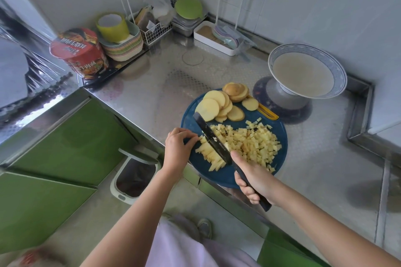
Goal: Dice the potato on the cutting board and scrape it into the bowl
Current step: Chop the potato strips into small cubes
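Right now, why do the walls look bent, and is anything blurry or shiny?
Head view: the wide lens bows the wall and cupboard edges; the steel counter shows soft glare and reflections; the bottom-left corner is smeared; the knife and potato cubes look fairly sharp.

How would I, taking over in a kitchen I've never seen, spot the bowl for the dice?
On the steel counter, look past the far right edge of the round blue board. The bowl stands there over a dark mat: white, with a blue patterned rim and cloudy liquid inside, unlike the pastel stack far left.
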`<state>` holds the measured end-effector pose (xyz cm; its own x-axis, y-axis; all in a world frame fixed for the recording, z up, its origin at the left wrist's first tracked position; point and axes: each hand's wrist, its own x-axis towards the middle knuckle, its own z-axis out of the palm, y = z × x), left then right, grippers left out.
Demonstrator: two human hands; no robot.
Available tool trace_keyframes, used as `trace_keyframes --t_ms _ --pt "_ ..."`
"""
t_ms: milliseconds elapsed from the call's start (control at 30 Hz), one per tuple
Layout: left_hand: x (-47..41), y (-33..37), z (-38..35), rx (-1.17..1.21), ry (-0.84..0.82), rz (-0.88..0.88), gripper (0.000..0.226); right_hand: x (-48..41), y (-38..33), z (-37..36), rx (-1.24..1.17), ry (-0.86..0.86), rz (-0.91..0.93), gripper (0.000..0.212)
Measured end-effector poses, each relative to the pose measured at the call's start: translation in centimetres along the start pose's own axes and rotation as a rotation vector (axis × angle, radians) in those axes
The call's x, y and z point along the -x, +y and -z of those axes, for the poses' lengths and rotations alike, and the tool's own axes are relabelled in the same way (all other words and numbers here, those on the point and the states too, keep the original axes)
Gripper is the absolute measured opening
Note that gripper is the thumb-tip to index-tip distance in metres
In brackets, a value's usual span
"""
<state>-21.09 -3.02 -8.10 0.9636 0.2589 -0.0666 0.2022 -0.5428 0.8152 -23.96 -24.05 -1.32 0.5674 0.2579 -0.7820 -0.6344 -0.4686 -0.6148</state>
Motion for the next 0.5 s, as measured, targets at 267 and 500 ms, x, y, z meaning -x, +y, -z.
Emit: trace_keyframes --t_ms 267,500 --pt "1.0 0.7 0.5 0.157 0.116 0.128 0.009 -0.1 0.7 -1.1 0.119 0.062 -0.001 0.072" --pt "1.9 -0.1 -0.6 -0.033 0.051 -0.001 0.016 -0.4 0.9 -1.4 0.134 0.069 0.008 0.072"
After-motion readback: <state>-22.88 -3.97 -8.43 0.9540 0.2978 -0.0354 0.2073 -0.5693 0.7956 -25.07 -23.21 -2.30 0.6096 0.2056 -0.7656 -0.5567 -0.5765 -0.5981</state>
